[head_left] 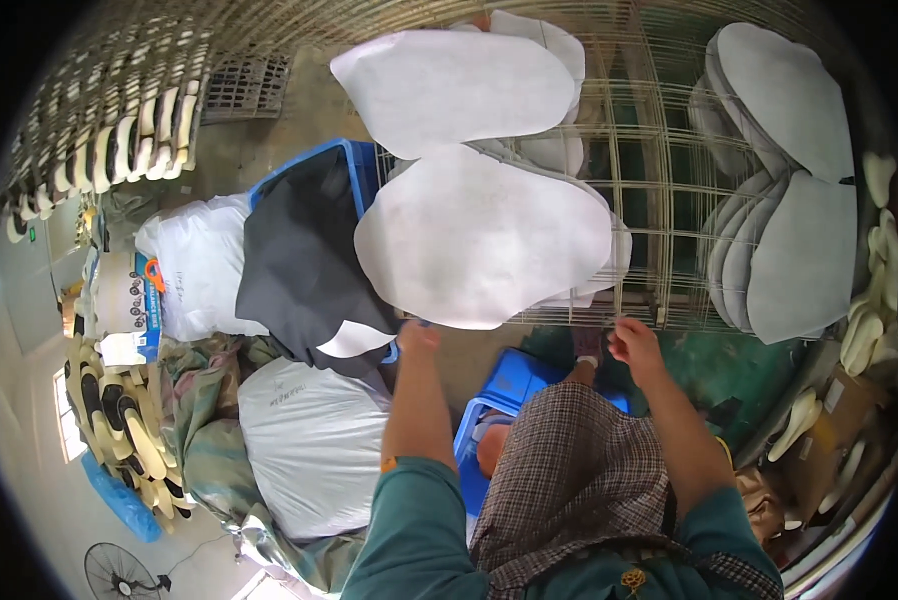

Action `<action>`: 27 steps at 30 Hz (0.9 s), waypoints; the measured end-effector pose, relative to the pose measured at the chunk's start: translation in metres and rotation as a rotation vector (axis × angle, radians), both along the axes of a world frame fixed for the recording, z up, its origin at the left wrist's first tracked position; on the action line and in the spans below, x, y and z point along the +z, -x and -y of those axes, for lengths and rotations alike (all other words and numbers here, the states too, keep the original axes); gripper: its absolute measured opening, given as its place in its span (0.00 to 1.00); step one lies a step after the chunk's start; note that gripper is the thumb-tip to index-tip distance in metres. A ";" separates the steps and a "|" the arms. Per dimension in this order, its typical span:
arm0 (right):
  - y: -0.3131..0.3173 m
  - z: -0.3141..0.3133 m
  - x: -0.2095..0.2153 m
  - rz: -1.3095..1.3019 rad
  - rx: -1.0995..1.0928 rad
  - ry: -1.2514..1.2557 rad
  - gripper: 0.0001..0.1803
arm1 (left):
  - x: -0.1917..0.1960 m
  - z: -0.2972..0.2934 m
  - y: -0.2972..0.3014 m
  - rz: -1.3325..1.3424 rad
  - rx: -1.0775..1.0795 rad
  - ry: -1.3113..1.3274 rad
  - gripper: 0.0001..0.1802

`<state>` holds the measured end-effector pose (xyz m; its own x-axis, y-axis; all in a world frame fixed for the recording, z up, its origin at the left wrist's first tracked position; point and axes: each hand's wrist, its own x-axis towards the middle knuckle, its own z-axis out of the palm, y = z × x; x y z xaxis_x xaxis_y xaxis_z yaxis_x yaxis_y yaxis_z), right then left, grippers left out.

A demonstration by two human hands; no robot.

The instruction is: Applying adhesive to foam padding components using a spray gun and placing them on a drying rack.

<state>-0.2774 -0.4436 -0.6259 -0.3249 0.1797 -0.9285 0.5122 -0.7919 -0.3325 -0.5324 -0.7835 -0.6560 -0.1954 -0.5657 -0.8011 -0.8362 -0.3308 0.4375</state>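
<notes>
In front of me stands a wire rack (659, 190) with large white insole-shaped sheets clipped upright on it. The nearest sheet (479, 240) hangs just above and between my hands, with another white sheet (459, 90) higher up. My left hand (419, 337) is closed beside the rack's lower left edge, next to a black sheet of material (304, 265) with a white corner; what its fingers hold, if anything, is hidden. Curled fingers show on my right hand (632, 345), at the rack's lower edge. Whether they grip a wire I cannot make out.
More white sheets (794, 250) hang in stacks at right. On the left are a blue crate (361, 165), a white bag (204, 260) and a full pale sack (314, 440). A blue bin (514, 380) stands by my legs. Cream and black insoles (119, 410) fill the far left.
</notes>
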 end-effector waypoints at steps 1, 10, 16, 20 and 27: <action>-0.017 -0.004 0.012 -0.017 -0.002 0.016 0.12 | 0.004 0.006 -0.018 -0.027 0.014 -0.067 0.06; -0.280 -0.109 0.232 -0.047 -0.141 -0.847 0.10 | 0.062 -0.145 -0.205 -0.251 -1.318 -0.387 0.04; -0.517 -0.166 0.435 0.830 -0.262 -1.715 0.13 | 0.165 -0.260 -0.225 0.102 -1.458 -0.248 0.23; -0.676 -0.138 0.464 1.467 -0.223 -1.656 0.26 | 0.226 -0.344 -0.271 0.019 -1.534 -0.233 0.22; -0.758 -0.084 0.387 1.271 -0.363 -1.392 0.32 | 0.309 -0.438 -0.416 -0.074 -2.019 -0.335 0.19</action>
<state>0.4805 -0.3596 -0.2388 0.5466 0.7881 0.2831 0.8239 -0.4455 -0.3503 -0.1169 -0.3450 -0.3475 -0.2550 0.5865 -0.7688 -0.0298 0.7899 0.6125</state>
